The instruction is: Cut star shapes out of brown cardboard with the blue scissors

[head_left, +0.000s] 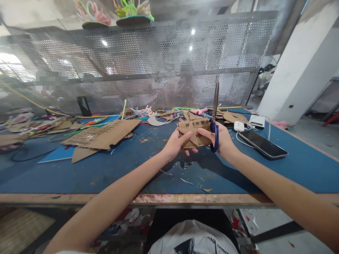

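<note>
Above the middle of the table, my left hand (173,144) is closed on a small piece of cardboard (197,123) with dark printed characters. A cardboard star (192,135) lies flat against the front of that piece, under both my thumbs. My right hand (224,139) grips the other edge of the cardboard. Blue-handled scissors (215,116) hang on the same hand, with their blades pointing up. The fingers behind the cardboard are partly hidden.
Printed cardboard sheets (102,134) lie to the left on the blue tabletop (148,173). At the right are a phone (263,144) and a white charger (238,126) with a cable. Scraps and pipe cleaners line the back, before a perforated metal screen (159,63).
</note>
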Demonstrator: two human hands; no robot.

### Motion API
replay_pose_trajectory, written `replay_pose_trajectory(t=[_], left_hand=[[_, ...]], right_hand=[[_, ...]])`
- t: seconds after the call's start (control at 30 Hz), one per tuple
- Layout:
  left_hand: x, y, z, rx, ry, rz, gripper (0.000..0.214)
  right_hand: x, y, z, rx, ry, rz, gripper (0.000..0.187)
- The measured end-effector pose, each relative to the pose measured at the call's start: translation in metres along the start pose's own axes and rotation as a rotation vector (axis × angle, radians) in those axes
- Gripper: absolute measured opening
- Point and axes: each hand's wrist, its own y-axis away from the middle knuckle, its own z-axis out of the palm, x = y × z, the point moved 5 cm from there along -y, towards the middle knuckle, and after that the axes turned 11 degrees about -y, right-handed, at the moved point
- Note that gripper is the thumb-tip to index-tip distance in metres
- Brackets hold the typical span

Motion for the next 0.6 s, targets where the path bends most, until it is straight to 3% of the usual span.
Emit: replay_pose_trajectory(t=[0.3, 0.5, 0.6], left_hand=[[0.0044, 0.0042, 0.0011, 0.166, -0.011, 0.058, 0.044], [0.0025, 0.0067, -0.0008, 0.262, -0.051, 0.020, 0.043], [0.0071, 0.0052, -0.0049, 0.316, -0.033, 0.080, 0.042]], right_hand=[[-0.0088, 0.0071, 0.0053, -0.053, 0.054, -0.044, 0.048], [-0.0094, 0.0075, 0.0066, -0.051, 0.097, -0.066, 0.046], [-0.0094, 0.0072, 0.0057, -0.102, 0.089, -0.064, 0.045]])
